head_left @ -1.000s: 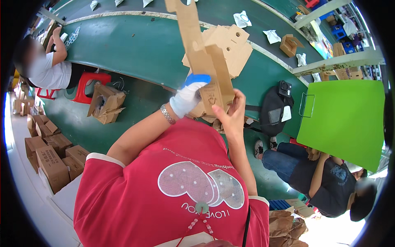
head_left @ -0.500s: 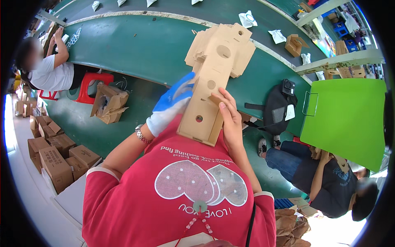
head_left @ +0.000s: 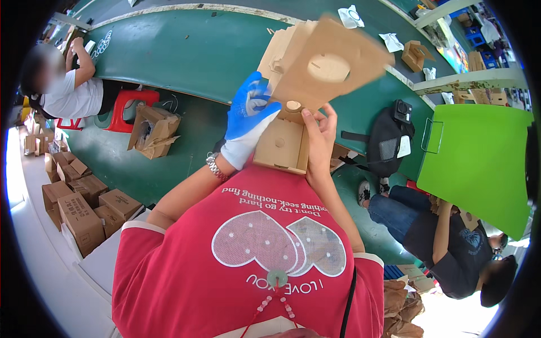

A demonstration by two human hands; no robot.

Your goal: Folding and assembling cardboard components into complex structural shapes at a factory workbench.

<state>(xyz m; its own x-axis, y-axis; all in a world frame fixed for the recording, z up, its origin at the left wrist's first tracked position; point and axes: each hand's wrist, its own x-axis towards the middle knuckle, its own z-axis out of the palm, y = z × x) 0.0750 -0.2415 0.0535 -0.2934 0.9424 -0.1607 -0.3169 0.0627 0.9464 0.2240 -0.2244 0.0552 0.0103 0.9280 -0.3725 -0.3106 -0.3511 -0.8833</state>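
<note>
A small brown cardboard box point(head_left: 267, 155), partly folded up, rests against my front at the table's near edge. Its long lid panel point(head_left: 360, 50), with a round hole, is raised and blurred by motion. My bare right hand point(head_left: 320, 132) grips the box's right side wall, thumb on the inner side and fingers outside. On the left, my left hand point(head_left: 248, 115), in a blue and white glove, is beside the box with fingers apart and thumb pointing at the fold. Behind the lid, a stack of flat cardboard blanks point(head_left: 279, 50) lies on the green table point(head_left: 186, 62), partly hidden.
To the right are a black bag point(head_left: 383, 143) with a small camera on it and a bright green board point(head_left: 479, 163). White packets point(head_left: 352, 17) lie on the belt beyond. Cartons point(head_left: 81, 217) stand at left. One person point(head_left: 73, 96) sits left, another point(head_left: 451, 248) right.
The box's lid panel has swung up and to the right from its flat, stretched-out position. My left hand has shifted right and up, and its thumb has spread out; the right hand still holds the side.
</note>
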